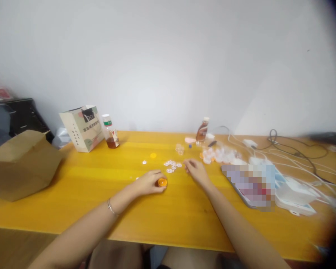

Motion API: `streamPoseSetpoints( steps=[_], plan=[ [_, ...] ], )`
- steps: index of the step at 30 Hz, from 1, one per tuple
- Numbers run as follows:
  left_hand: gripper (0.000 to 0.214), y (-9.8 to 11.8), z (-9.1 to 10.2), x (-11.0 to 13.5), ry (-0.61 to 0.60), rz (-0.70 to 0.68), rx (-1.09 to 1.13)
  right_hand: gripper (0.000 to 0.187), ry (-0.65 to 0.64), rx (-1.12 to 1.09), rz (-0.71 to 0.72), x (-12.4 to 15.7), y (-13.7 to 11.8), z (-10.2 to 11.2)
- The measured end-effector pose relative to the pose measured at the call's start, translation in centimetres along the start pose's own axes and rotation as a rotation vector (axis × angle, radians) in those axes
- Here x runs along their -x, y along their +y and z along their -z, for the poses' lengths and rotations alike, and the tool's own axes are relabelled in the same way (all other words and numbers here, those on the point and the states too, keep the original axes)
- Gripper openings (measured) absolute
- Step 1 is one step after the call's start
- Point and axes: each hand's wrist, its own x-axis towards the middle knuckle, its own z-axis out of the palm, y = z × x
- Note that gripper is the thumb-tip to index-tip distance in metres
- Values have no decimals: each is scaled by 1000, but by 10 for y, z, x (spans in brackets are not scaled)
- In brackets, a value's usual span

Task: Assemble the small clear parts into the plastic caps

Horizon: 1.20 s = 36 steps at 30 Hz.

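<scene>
While your left hand [153,182] curls around small orange cup [162,182], mouth toward you, keep grip light, rim unsquashed. White patterned pieces [172,163] lie loose on surface [145,222], beyond cup and toward right; handle singly, by edges. Your right hand [196,171] hangs half-curled just beside them; blur hides whether anything is pinched. Keep that hand clear of translucent cups [219,154] farther right.
</scene>
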Motion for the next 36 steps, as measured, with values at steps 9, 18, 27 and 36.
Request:
streamPoseSetpoints(
  steps=[9,18,27,36],
  plan=[
    [31,6,-2,1,-82,-18,105,25,195,395,197,-19,33,7],
    [39,-1,-2,-4,89,93,75,27,-104,404,512,-6,25,-10],
    [33,-23,-11,-9,226,182,10,34,-353,417,552,5,25,-32],
    [44,-30,-21,-17,13,93,-63,27,-387,337,495,10,13,-35]
  ],
)
